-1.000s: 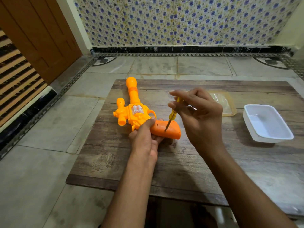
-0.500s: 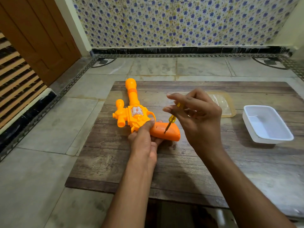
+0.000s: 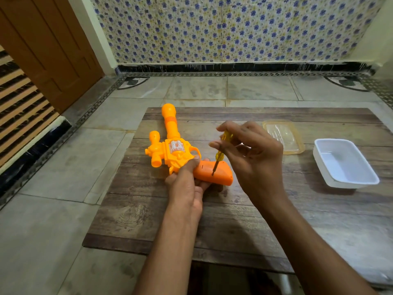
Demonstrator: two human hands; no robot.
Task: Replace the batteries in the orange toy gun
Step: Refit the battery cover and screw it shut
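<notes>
1. The gun [image 3: 170,150] lies flat on the table [image 3: 234,220], left of its middle, barrel pointing to about 12 o'clock and grip angled toward 4 o'clock.
2. The left hand [image 3: 187,184] holds the gun where body meets grip: the thumb presses on top by the trigger guard, and the fingers curl under the grip's near edge.
3. The right hand [image 3: 255,158] pinches a screwdriver [image 3: 219,153] with a yellow see-through handle, thumb and fingertips closed narrowly round the handle's upper part.
4. The screwdriver stands nearly upright, leaning a little toward 1 o'clock, and its tip touches the top face of the orange grip near the middle.
5. A small dark slot shows on the grip at 9 o'clock from the tip, beside the left thumb.
6. A clear lid [image 3: 284,136] lies flat on the table at 2 o'clock from the gun, partly hidden behind the right hand.
7. A white tub [image 3: 344,162] sits at 3 o'clock from the gun, near the table's right edge, just apart from the lid.
8. The table stands on a grey tiled floor [image 3: 53,209]; a flower-patterned wall [image 3: 234,28] runs along 12 o'clock and a brown door [image 3: 46,50] stands at 10 o'clock.
</notes>
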